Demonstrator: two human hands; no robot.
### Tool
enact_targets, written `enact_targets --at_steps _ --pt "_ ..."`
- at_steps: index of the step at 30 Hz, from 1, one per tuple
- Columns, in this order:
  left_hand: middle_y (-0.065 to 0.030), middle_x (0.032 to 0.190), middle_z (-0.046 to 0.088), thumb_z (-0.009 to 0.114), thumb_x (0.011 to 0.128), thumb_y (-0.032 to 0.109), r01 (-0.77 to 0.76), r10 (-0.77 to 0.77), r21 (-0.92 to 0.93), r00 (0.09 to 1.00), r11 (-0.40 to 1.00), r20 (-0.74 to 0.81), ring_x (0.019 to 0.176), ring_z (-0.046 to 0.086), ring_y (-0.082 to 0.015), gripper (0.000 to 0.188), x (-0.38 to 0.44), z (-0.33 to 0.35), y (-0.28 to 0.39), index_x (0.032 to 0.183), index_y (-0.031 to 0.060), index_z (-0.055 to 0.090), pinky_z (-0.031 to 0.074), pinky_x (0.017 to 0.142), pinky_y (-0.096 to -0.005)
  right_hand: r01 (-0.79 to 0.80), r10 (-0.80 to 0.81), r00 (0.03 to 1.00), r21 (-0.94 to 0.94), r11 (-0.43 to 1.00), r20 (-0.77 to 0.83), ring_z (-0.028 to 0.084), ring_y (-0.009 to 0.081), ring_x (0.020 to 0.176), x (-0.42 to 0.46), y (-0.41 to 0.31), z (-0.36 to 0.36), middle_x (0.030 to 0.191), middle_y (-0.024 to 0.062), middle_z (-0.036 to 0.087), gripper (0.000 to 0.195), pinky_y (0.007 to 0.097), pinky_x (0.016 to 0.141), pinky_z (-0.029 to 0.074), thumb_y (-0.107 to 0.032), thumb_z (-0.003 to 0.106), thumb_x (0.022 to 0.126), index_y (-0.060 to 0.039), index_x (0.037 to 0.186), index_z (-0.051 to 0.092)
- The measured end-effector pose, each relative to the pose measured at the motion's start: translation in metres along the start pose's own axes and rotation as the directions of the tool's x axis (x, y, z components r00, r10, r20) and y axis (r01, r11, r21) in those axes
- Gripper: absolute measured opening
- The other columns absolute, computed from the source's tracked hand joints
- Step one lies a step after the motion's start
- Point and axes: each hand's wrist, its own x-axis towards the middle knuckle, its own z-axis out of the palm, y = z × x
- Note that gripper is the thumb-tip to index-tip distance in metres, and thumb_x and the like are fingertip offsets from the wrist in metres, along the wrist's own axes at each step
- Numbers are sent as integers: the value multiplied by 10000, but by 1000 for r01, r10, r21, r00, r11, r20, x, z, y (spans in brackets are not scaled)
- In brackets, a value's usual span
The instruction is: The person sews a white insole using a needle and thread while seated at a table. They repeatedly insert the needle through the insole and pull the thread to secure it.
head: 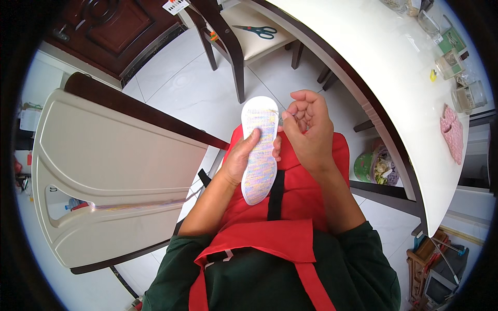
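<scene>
My left hand (pixel 237 159) grips a white-edged shoe insole (pixel 261 167) upright over my lap, thumb on its face and fingers behind the right edge. Rows of pastel stitching in yellow, pink, blue and violet cover its face, while the rounded upper end is plain white. Close to the upper right edge is my right hand (pixel 311 128), its fingers curled and thumb near the forefinger. Whether a needle or thread sits between those fingertips is too small to tell. Under the insole, a red apron (pixel 307 194) with a black strap covers my lap.
Multicoloured threads (pixel 136 206) hang across a chair back (pixel 116 144) on the left. Scissors (pixel 260 31) lie on another chair's cream seat (pixel 243 17). The white table (pixel 373 50) at right bears glass jars (pixel 469 97) and pink cloth (pixel 451 134). A waste bin (pixel 363 168) stands below.
</scene>
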Motion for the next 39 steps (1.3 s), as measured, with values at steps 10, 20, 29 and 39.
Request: enact_targets --at_steps 10,20,29,39 --pt "-60 888 548 421 947 444 8 -8 11 1000 1000 12 788 539 -153 529 -1 1 0 1230 0 474 476 726 -302 13 -15 999 -66 998 -33 550 75 548 1 1 0 791 64 530 338 216 465 472 68 558 804 21 1107 415" --pt "-25 908 491 264 920 625 -101 118 416 993 904 -14 801 445 -123 676 -2 0 -8 1207 37 435 393 769 -271 -100 94 994 -112 989 -60 500 19 660 0 -10 -5 780 13 536 341 148 548 395 79 579 794 1 1099 450" --pt "-28 939 466 578 913 327 -185 234 579 972 794 -11 841 429 -82 417 -1 14 -15 1141 29 397 388 755 -235 -197 197 980 96 976 6 567 74 691 3 14 -15 794 59 587 300 210 599 461 45 588 804 7 1070 454" --pt "-155 956 602 806 680 318 71 404 938 889 341 -214 873 623 -262 630 -1 27 -6 1079 -6 440 495 726 -348 -392 369 920 304 868 133 509 65 659 -6 36 -29 939 87 630 234 193 580 400 -132 495 936 -4 1132 497"
